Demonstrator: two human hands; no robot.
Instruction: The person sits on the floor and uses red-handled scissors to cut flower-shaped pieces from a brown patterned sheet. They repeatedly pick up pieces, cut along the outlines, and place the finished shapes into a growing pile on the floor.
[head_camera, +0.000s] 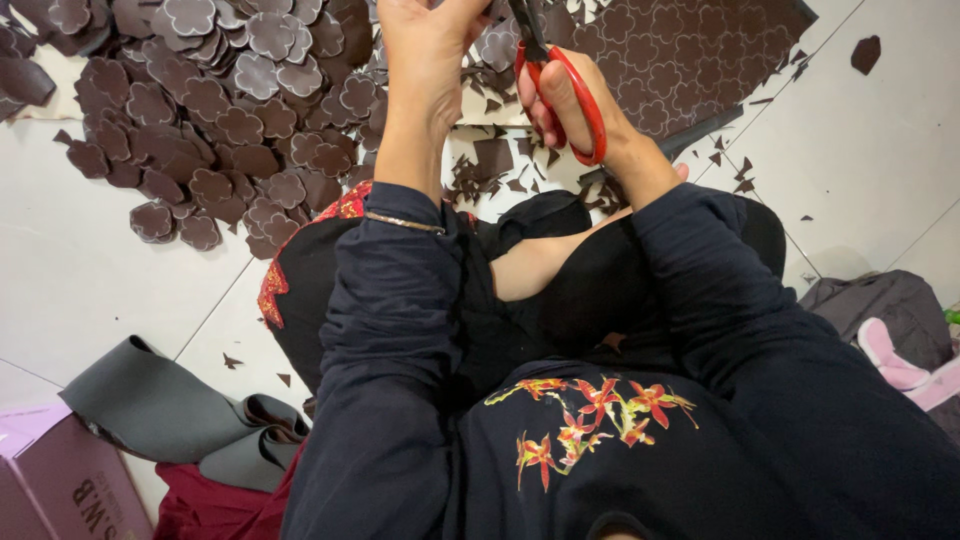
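Right hand (565, 100) grips red-handled scissors (580, 95), fingers through the loops, blades pointing up past the frame's top edge. Left hand (425, 50) raised just beside them, fingers closed at the top edge; what it pinches is cut off, cannot tell. Beyond the hands, a brown sheet (690, 50) marked with flower outlines; left of it, a pile of cut flower shapes (200, 110) on white floor tiles (870, 170). Grey foam roll (160, 410) lower left.
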